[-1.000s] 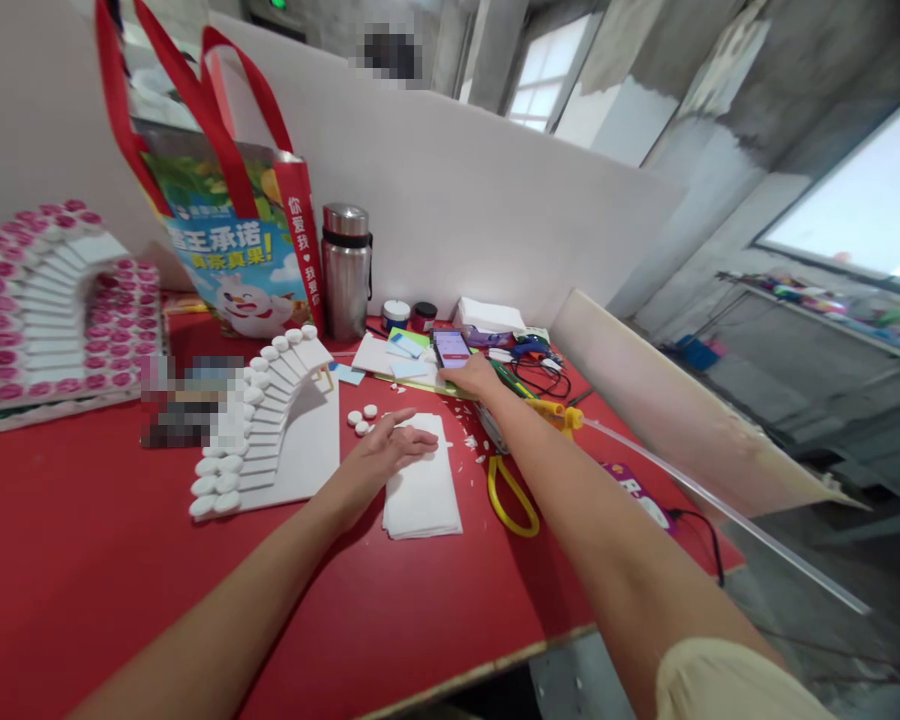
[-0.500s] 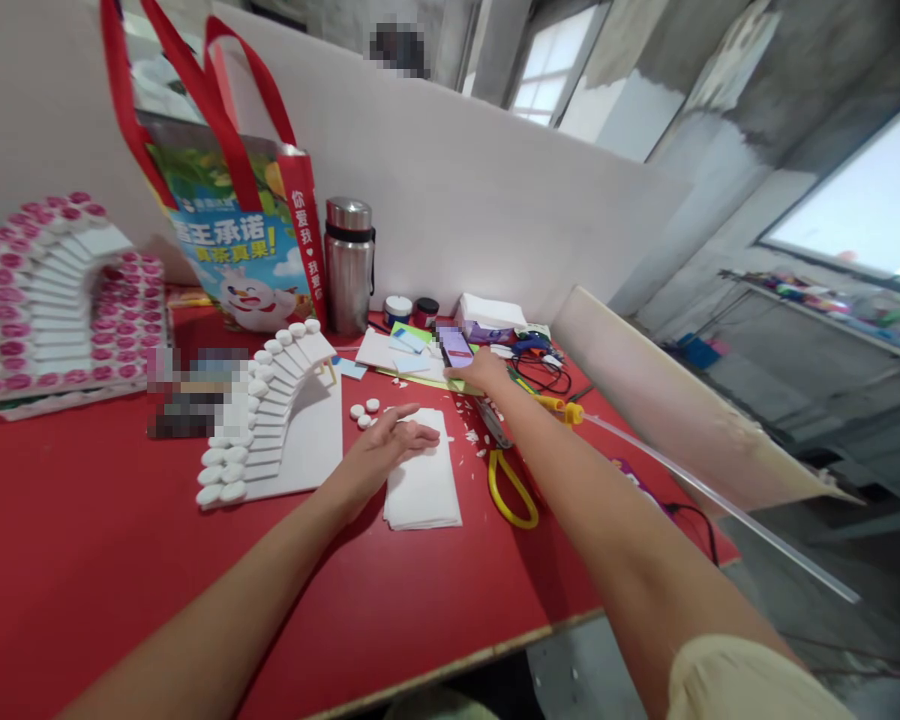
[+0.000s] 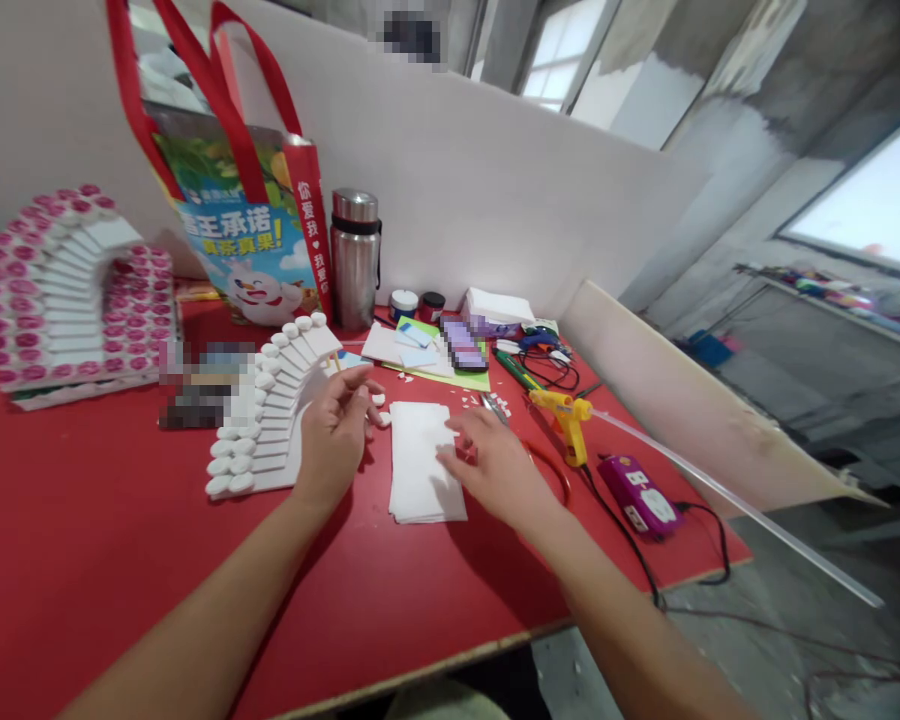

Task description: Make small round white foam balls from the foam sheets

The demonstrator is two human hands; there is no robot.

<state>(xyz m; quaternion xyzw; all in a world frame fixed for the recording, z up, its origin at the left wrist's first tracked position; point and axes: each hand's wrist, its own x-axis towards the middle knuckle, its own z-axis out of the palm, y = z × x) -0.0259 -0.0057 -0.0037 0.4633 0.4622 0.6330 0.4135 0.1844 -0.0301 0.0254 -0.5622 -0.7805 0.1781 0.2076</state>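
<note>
My left hand hovers over the red table, just right of a white foam stair model edged with small white discs. Its fingers are curled together in a pinch beside a few loose white discs; what they hold, if anything, is hidden. My right hand lies with its fingers spread, the fingertips touching the right edge of a stack of white foam sheets. Nothing is in that hand.
A phone lies on green and white papers behind the stack. A yellow glue gun, a purple device and cables sit to the right. A steel flask, a red-handled bag and a pink-dotted stair model stand behind, against a white partition.
My right hand has drawn back from the phone to the foam sheet stack. My left hand has left the stack, moved left toward the loose discs and curled its fingers.
</note>
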